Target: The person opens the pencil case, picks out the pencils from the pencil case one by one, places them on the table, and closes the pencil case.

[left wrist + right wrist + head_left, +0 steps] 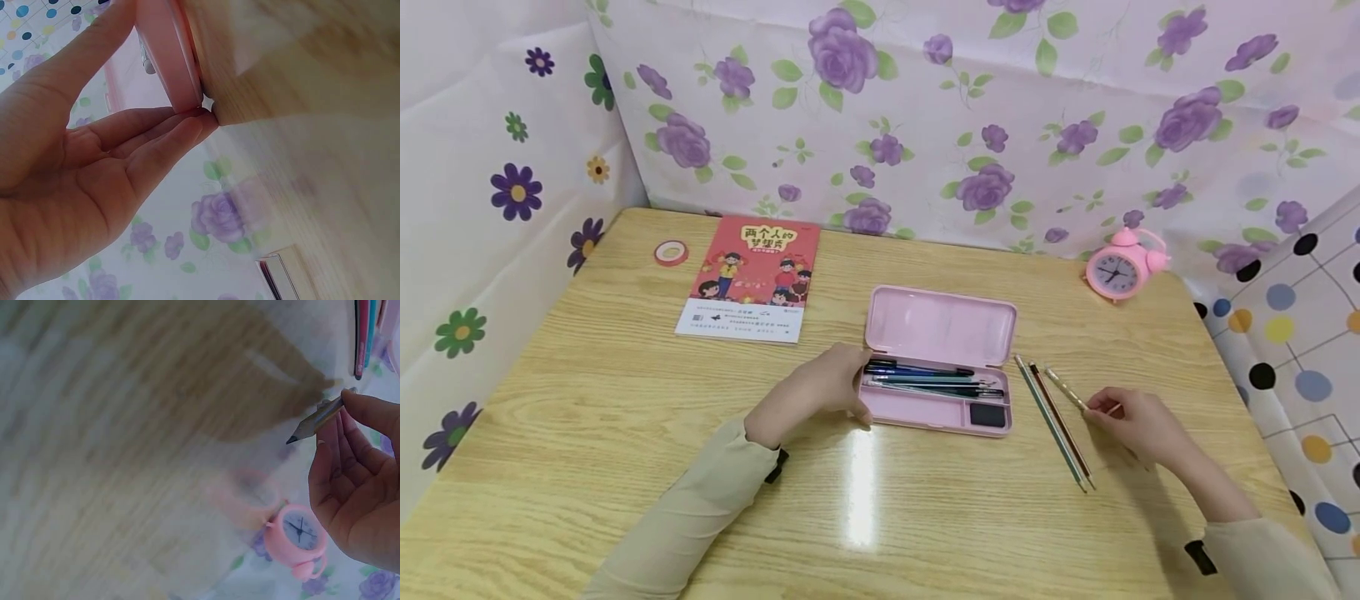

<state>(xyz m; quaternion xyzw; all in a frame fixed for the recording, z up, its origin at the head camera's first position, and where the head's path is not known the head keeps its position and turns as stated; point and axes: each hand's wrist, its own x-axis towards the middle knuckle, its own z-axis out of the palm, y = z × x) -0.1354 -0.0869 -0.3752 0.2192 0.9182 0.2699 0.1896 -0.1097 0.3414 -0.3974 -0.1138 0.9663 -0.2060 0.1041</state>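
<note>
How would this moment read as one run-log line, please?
left hand: holds left end of open pencil case | right hand: pinches pencil | two other pencils: on table between pencil case and right hand

2 pencils, seemingly flat, separate case from right grip.

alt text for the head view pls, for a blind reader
A person's left hand grips one end of an open pink pencil case holding pens on a wooden table, while the right hand pinches a pale pencil beside two other pencils. Farther back are a red booklet, a tape roll and a pink alarm clock.
</note>
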